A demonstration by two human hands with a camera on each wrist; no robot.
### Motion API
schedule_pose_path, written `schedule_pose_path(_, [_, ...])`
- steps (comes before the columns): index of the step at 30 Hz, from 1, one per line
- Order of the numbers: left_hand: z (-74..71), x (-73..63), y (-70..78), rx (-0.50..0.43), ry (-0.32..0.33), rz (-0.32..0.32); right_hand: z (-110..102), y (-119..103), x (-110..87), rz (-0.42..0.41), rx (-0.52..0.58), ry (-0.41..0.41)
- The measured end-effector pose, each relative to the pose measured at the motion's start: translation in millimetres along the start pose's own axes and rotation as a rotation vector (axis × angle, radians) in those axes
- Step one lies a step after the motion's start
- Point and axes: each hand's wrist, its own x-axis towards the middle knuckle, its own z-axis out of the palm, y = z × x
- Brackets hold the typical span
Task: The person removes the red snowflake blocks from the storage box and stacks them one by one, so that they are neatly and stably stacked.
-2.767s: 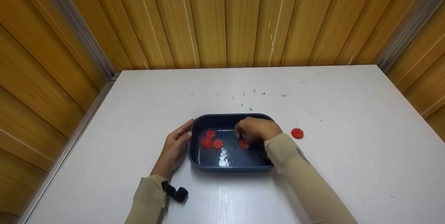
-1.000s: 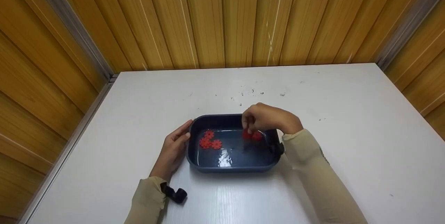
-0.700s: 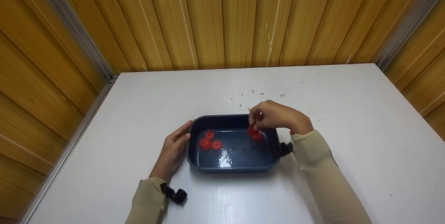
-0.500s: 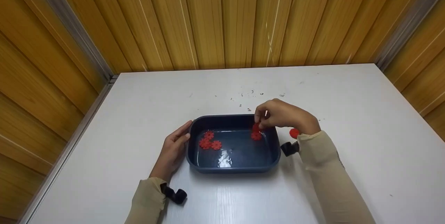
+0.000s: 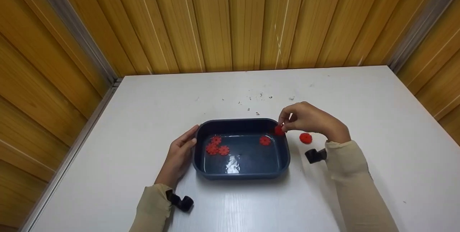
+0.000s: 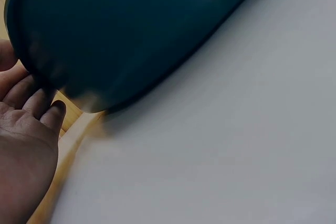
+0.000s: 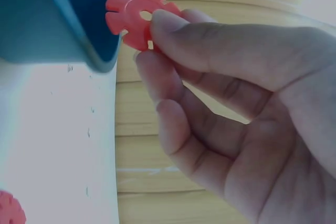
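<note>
My left hand (image 5: 178, 153) rests against the left outer wall of a dark blue tray (image 5: 241, 176), fingers fairly straight along it and thumb tip at the rim. My right hand (image 5: 312, 119) pinches a red interlocking disc (image 7: 126, 18), notched like a flower, between thumb and fingertips. That disc is over the tray's right rim near the back corner. Inside the tray, a cluster of red discs (image 5: 212, 148) lies at the left, and a single disc (image 5: 265, 140) at the right. Another red disc (image 5: 306, 138) lies on the table to the tray's right, below the right hand.
The white table (image 5: 143, 109) carries small dark marks behind the tray. Yellow wood-look panels (image 5: 248, 19) stand at the back and sides. A black wrist camera (image 5: 315, 155) sticks out from the right sleeve, another camera (image 5: 185, 203) from the left.
The right hand has lifted a disc from inside the tray and moved it right to the rim. One disc now lies alone at the tray's right. The left hand has stayed in place.
</note>
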Motion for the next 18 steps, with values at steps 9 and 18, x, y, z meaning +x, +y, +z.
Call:
schedule_pose_path(9, [0.0, -1.3, 2.1, -0.022, -0.014, 0.010, -1.7, 20.5, -13.7, 0.018, 0.047, 0.066])
schedule_pose_path(18, [0.1, 0.2, 1.5, 0.007, -0.006, 0.013, -0.3, 50.3, -28.2, 0.089, 0.073, 0.106])
